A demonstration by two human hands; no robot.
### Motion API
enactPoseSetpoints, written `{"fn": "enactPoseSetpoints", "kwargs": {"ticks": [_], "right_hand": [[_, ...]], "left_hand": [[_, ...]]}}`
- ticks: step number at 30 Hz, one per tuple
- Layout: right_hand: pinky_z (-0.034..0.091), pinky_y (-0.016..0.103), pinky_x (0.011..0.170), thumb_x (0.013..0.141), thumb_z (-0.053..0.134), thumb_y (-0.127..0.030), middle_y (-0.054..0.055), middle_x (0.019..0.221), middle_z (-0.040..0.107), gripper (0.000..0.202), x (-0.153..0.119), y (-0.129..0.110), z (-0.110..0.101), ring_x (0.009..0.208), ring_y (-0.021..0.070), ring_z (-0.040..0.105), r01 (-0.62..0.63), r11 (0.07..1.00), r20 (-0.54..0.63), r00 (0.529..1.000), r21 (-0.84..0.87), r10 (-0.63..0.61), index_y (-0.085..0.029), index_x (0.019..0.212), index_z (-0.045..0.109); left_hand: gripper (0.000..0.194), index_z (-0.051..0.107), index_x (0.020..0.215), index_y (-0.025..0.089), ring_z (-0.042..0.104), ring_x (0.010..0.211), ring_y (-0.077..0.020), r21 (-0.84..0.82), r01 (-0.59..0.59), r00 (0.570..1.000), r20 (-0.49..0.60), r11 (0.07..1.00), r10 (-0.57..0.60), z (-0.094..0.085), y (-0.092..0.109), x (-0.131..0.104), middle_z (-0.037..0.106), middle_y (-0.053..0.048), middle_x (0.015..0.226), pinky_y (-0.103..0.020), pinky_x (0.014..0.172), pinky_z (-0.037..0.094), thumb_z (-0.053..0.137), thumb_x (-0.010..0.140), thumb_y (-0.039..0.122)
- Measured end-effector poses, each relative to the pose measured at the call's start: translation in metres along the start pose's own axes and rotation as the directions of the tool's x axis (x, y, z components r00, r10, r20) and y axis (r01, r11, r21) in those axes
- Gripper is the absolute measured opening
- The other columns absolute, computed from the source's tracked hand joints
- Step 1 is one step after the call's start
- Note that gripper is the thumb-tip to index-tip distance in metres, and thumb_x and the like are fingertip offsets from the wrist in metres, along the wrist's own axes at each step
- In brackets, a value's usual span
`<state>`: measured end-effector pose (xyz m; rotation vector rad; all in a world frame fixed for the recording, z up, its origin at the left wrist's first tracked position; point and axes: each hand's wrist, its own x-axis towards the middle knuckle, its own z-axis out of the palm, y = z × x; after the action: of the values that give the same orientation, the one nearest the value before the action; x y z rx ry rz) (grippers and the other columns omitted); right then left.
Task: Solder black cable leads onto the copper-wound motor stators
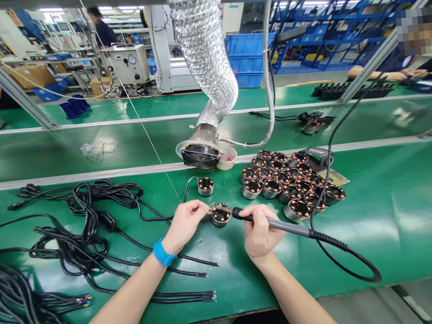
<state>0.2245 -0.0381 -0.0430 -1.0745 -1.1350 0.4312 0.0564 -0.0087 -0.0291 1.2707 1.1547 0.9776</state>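
My right hand [261,229] is wrapped round the handle of a soldering iron [289,226], whose tip reaches the top of a motor stator [221,217] with copper windings. From the left, my left hand [186,222], with a blue band at its wrist, pinches the thin wire end of a black cable [156,219] at that stator's rim. How the wire meets the iron's tip is too small to tell. Just behind stands a second stator [205,186] with a dark cable attached.
Several more stators [271,187] are grouped at the right, near a metal stand [319,156]. Black cables [86,223] lie across the left. A fume extractor [201,156] hangs above the bench, with a tape roll [227,158] beside it. Other people work beyond.
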Motion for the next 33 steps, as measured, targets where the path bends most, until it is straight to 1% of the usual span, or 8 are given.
{"fn": "enactPoseSetpoints", "kwargs": {"ticks": [4, 7, 11, 14, 18, 22, 28, 33], "right_hand": [[0.038, 0.027, 0.045, 0.095, 0.044, -0.035, 0.002, 0.062, 0.060, 0.040, -0.0001, 0.0012, -0.0002, 0.047, 0.0126, 0.052, 0.015, 1.000, -0.001, 1.000, 0.024, -0.015, -0.018, 0.067, 0.067], [0.039, 0.027, 0.046, 0.095, 0.043, -0.034, 0.001, 0.060, 0.059, 0.040, 0.0004, 0.0005, -0.0004, 0.046, 0.0122, 0.051, 0.033, 0.999, 0.010, 0.999, -0.015, -0.033, -0.018, 0.067, 0.067], [0.042, 0.028, 0.049, 0.095, 0.041, -0.032, 0.001, 0.058, 0.057, 0.041, 0.0014, -0.0012, -0.0009, 0.049, 0.0134, 0.053, 0.079, 0.992, 0.057, 0.996, -0.097, -0.074, -0.018, 0.066, 0.066], [0.043, 0.028, 0.051, 0.095, 0.041, -0.031, 0.001, 0.057, 0.057, 0.040, 0.0019, -0.0013, -0.0011, 0.051, 0.0144, 0.055, 0.110, 0.989, 0.090, 0.991, -0.099, -0.101, -0.019, 0.066, 0.066], [0.044, 0.028, 0.052, 0.095, 0.041, -0.031, 0.001, 0.058, 0.058, 0.040, 0.0019, -0.0011, -0.0015, 0.052, 0.0148, 0.057, 0.106, 0.989, 0.097, 0.991, -0.100, -0.097, -0.019, 0.066, 0.066], [0.042, 0.028, 0.049, 0.095, 0.041, -0.031, 0.001, 0.057, 0.057, 0.040, 0.0008, -0.0014, -0.0015, 0.048, 0.0134, 0.054, 0.077, 0.994, 0.064, 0.995, -0.080, -0.072, -0.018, 0.066, 0.066], [0.037, 0.027, 0.045, 0.094, 0.046, -0.033, 0.001, 0.061, 0.060, 0.039, -0.0008, 0.0001, 0.0004, 0.046, 0.0121, 0.051, 0.027, 0.998, -0.022, 0.999, 0.056, -0.026, -0.017, 0.066, 0.067], [0.037, 0.027, 0.045, 0.094, 0.046, -0.032, 0.001, 0.060, 0.060, 0.038, -0.0011, 0.0017, 0.0009, 0.046, 0.0121, 0.051, 0.043, 0.998, -0.032, 0.999, 0.049, -0.042, -0.017, 0.067, 0.068]], "left_hand": [[0.028, 0.067, 0.072, 0.013, 0.034, 0.052, -0.0089, -0.003, 0.010, 1.000, 0.004, 1.000, -0.010, -0.0004, 0.0008, 0.0000, 0.046, 0.004, 0.054, -0.023, 0.053, 0.029, 0.063, 0.083, 0.038], [0.027, 0.067, 0.073, 0.013, 0.033, 0.051, -0.0084, -0.007, 0.016, 1.000, 0.007, 1.000, -0.016, -0.0008, 0.0010, 0.0004, 0.044, 0.005, 0.053, -0.023, 0.053, 0.029, 0.063, 0.083, 0.037], [0.026, 0.067, 0.073, 0.013, 0.032, 0.050, -0.0083, -0.007, 0.017, 1.000, 0.005, 1.000, -0.017, -0.0008, 0.0006, 0.0007, 0.043, 0.006, 0.052, -0.023, 0.053, 0.029, 0.063, 0.083, 0.037], [0.027, 0.067, 0.073, 0.013, 0.031, 0.050, -0.0083, -0.009, 0.017, 1.000, 0.007, 1.000, -0.017, -0.0007, 0.0003, 0.0006, 0.042, 0.006, 0.051, -0.023, 0.053, 0.028, 0.063, 0.082, 0.038], [0.028, 0.066, 0.073, 0.013, 0.030, 0.050, -0.0084, -0.002, 0.013, 1.000, 0.010, 1.000, -0.013, -0.0011, -0.0006, 0.0003, 0.040, 0.006, 0.051, -0.024, 0.053, 0.027, 0.062, 0.082, 0.039], [0.028, 0.067, 0.074, 0.013, 0.029, 0.050, -0.0084, 0.005, 0.007, 1.000, 0.015, 1.000, -0.007, -0.0015, -0.0016, 0.0007, 0.040, 0.006, 0.052, -0.024, 0.054, 0.027, 0.062, 0.082, 0.039], [0.028, 0.067, 0.074, 0.013, 0.028, 0.050, -0.0083, 0.007, 0.013, 1.000, 0.024, 1.000, -0.013, -0.0015, -0.0014, 0.0014, 0.040, 0.006, 0.052, -0.024, 0.053, 0.026, 0.061, 0.083, 0.039], [0.028, 0.067, 0.074, 0.013, 0.029, 0.050, -0.0084, 0.008, 0.017, 1.000, 0.024, 1.000, -0.017, -0.0015, -0.0003, 0.0011, 0.041, 0.006, 0.052, -0.024, 0.053, 0.027, 0.061, 0.083, 0.039]]}}
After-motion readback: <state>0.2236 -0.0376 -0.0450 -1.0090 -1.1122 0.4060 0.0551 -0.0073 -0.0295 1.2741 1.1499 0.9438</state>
